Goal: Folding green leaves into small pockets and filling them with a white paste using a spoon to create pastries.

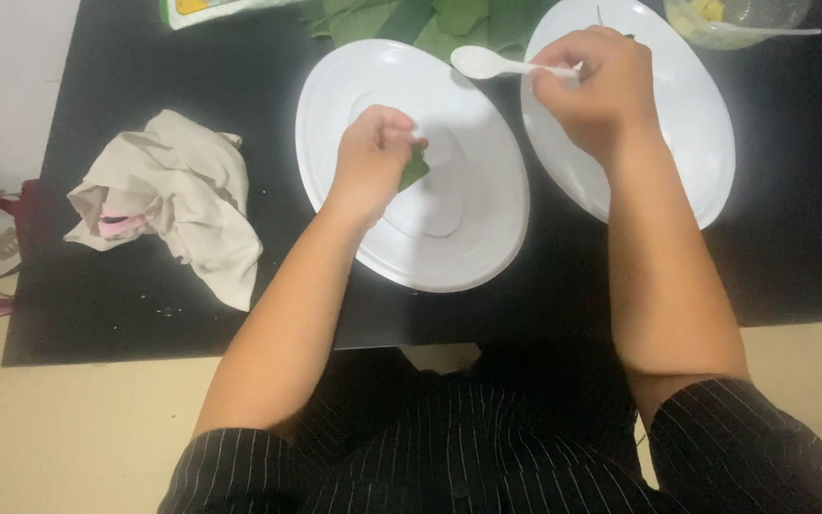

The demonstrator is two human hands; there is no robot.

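Forearms extended, left hand (373,157) fisted.

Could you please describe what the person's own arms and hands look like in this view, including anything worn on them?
Both forearms are bare from above the elbow down. The left hand and right hand wear no gloves, and no rings, watch or bracelet show. The upper arms are covered by short dark sleeves with thin pale vertical pinstripes, part of a matching dark striped garment.

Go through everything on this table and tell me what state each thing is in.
Left hand: closed on a folded green leaf.
Right hand: gripping a white plastic spoon.
Near plate: bare apart from the leaf.
Cloth: crumpled.
Leaf pile: loose, unfolded.
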